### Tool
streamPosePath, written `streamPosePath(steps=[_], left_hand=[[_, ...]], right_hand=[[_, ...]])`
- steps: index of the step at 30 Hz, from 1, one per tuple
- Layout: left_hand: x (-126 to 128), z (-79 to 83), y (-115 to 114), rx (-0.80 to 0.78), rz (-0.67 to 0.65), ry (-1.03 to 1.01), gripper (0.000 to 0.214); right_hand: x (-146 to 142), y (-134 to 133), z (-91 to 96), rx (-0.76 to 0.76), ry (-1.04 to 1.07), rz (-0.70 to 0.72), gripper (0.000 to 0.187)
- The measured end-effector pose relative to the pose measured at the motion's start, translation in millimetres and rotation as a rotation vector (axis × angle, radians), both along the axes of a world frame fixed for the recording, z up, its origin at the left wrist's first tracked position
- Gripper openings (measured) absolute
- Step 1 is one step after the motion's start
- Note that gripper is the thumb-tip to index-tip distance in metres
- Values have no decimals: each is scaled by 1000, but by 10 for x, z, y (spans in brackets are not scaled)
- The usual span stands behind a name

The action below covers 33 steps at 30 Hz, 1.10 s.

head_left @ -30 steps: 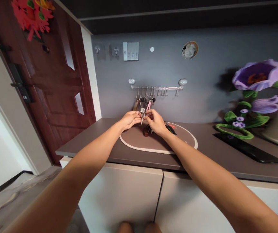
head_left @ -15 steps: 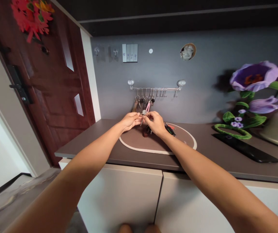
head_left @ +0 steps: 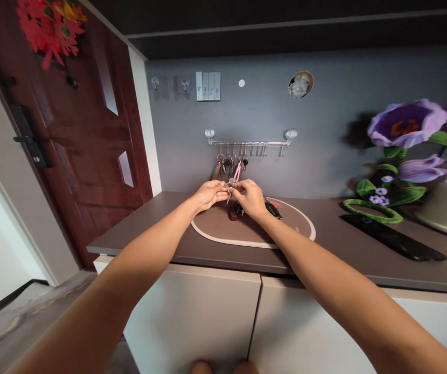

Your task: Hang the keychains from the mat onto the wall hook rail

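Observation:
My left hand (head_left: 208, 195) and my right hand (head_left: 251, 196) meet above the oval brown mat (head_left: 286, 236) on the counter. Both pinch a small bunch of silver keys (head_left: 230, 185) held between their fingertips. Under my right hand more keys and a dark key fob (head_left: 273, 209) lie on the mat. Just behind my hands, a metal hook rail (head_left: 248, 142) on the grey wall carries several hanging key bunches, one with a pink strap (head_left: 238, 170).
A dark red door (head_left: 71, 135) with a black handle stands at the left. On the brown counter (head_left: 149, 228) at the right lie a black flat device (head_left: 393, 237) and a purple artificial flower (head_left: 403, 150). White cabinet doors (head_left: 208, 317) are below.
The view has shifted slightly left. My hands stay together on the keys, which sit a little lower between the fingertips than a second ago.

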<state>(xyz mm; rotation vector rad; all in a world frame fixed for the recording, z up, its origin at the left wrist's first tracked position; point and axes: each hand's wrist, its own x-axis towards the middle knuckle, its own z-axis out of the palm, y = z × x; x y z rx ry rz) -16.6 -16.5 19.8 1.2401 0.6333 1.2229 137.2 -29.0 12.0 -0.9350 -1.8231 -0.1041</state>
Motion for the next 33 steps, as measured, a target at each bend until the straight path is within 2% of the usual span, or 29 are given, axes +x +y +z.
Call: streamPosePath(steps=[8,14,20,23,27,33], left_hand=[[-14,-9,31,1,31,-9,15],[-13,-29,39,13,51,18,17],[4,-73,0,24,-4,196,21],[17,-104,-7,83,-25,271,24],[51,-149,21,209,44,384,24],[107,-185,4,507,174,623,21]], right_hand=[[36,30,21,22,58,0,15],[74,17,71,-21,147,38,19],[111,98,55,-145,317,152,23],[111,161,21,-210,373,245,26],[99,200,-11,-250,433,344,26],[86,141,0,-356,517,350,25]])
